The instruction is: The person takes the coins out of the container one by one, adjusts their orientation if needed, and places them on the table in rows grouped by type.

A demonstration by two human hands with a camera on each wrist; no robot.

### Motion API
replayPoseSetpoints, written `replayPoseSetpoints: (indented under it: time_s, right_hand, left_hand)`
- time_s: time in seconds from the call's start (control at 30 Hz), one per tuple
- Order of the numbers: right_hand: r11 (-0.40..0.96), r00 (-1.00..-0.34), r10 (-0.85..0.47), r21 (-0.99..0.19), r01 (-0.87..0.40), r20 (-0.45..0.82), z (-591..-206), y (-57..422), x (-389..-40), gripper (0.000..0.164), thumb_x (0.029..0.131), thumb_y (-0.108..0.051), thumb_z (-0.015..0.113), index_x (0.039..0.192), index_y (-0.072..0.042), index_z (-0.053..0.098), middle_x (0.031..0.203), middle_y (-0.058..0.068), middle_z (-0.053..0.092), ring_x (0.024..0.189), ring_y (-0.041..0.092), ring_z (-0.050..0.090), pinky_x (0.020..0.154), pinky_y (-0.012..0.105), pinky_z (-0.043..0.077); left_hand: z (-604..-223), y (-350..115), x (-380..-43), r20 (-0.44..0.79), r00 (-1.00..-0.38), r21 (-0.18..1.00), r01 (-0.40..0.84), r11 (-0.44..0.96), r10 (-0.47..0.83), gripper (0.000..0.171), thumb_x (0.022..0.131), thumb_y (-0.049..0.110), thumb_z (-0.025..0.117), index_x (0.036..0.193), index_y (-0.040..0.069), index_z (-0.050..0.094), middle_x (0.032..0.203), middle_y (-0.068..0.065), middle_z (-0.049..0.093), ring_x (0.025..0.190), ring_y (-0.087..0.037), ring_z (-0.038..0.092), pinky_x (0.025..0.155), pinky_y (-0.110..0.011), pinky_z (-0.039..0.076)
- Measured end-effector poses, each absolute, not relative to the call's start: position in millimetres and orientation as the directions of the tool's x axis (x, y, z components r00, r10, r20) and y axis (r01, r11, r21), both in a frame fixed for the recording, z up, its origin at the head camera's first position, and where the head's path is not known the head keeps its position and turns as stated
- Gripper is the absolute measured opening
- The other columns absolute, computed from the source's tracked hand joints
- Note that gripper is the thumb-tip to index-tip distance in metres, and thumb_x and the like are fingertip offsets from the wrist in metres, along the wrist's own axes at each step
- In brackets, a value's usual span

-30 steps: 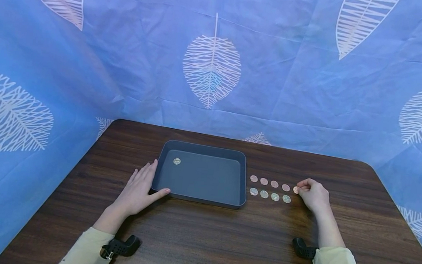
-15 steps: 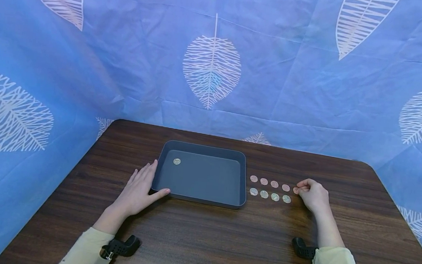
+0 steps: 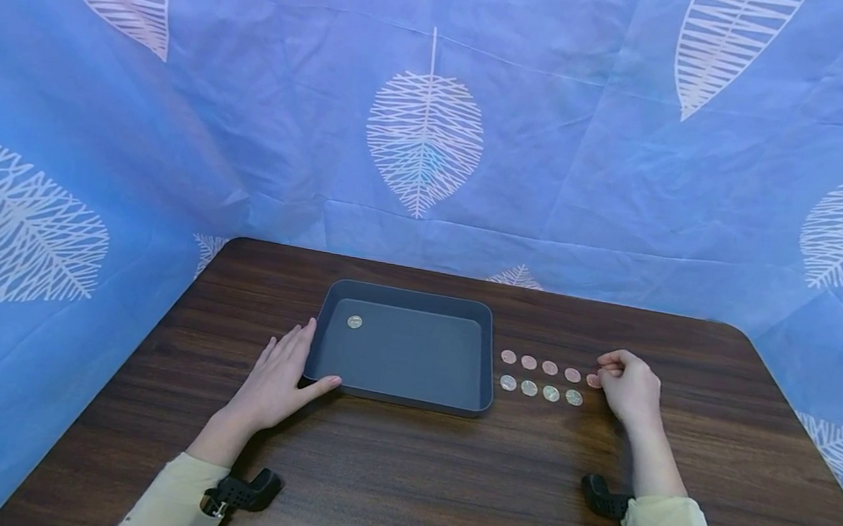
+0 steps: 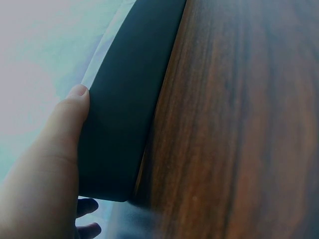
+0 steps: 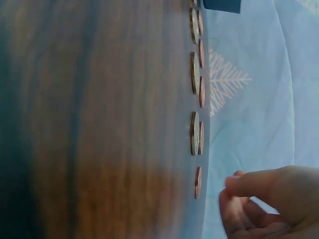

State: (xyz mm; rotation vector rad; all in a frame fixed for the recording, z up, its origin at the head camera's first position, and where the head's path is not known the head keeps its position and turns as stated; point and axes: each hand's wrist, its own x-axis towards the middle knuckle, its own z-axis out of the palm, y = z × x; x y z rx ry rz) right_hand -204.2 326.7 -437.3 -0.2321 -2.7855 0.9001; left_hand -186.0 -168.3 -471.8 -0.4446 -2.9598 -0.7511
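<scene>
My left hand (image 3: 271, 385) rests at the near left corner of a dark grey tray (image 3: 420, 359), fingers straight along its left side. In the left wrist view the thumb touches the tray's wall (image 4: 132, 94). A single silvery coin (image 3: 354, 321) lies inside, toward the back left. Right of the tray are two rows of coins, copper ones (image 3: 549, 368) behind and silvery ones (image 3: 550, 394) in front. My right hand (image 3: 632, 390), fingertips drawn together and holding nothing, is just above the rightmost copper coin (image 5: 198, 182); the right wrist view shows a gap between them.
The dark wood-grain table (image 3: 417, 480) has rounded back corners. A blue cloth (image 3: 291, 118) with white leaf prints hangs behind and at both sides. Each wrist wears a black strap mount, the left mount (image 3: 243, 491) and the right mount (image 3: 604, 496).
My right hand has let go of the rightmost copper coin and risen slightly away from it, leaving it at the row's end. The left hand and the tray have not moved.
</scene>
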Motion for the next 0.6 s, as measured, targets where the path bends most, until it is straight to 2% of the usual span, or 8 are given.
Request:
replayPoseSetpoints:
  time_s: [0.1,0.3,0.6]
  right_hand:
    - [0.799,-0.960,0.198,-0.600,0.041,0.198,-432,320,-205,0.018,0.091,0.000,0.052,0.104,0.007,0.063,0.091,0.020,0.063,0.083,0.036,0.060,0.076,0.051,0.042]
    - [0.779,-0.963,0.154,-0.626,-0.018,0.220,-423,296,-211,0.019,0.091,-0.001,0.054,0.106,0.006,0.064,0.091,0.019,0.064,0.081,0.033,0.062,0.079,0.049,0.043]
    - [0.733,-0.961,0.072,-0.668,-0.130,0.267,-422,248,-222,0.016,0.091,-0.002,0.058,0.105,0.003,0.066,0.095,0.014,0.062,0.087,0.027,0.061,0.079,0.041,0.050]
  left_hand:
    - [-472,-168,-186,0.126,-0.957,0.459,0.291,0.839,0.263,0.104,0.084,0.071,0.050,0.153,0.004,0.010,0.157,-0.017,0.017,0.143,-0.035,0.016,0.112,-0.057,0.008]
    - [-472,-168,-186,0.123,-0.957,0.454,0.288,0.843,0.261,0.105,0.084,0.072,0.049,0.154,0.004,0.009,0.157,-0.017,0.017,0.143,-0.035,0.016,0.112,-0.057,0.007]
    - [-473,-168,-186,0.130,-0.957,0.454,0.289,0.843,0.258,0.104,0.085,0.069,0.051,0.154,0.005,0.008,0.157,-0.017,0.017,0.143,-0.035,0.016,0.112,-0.057,0.007]
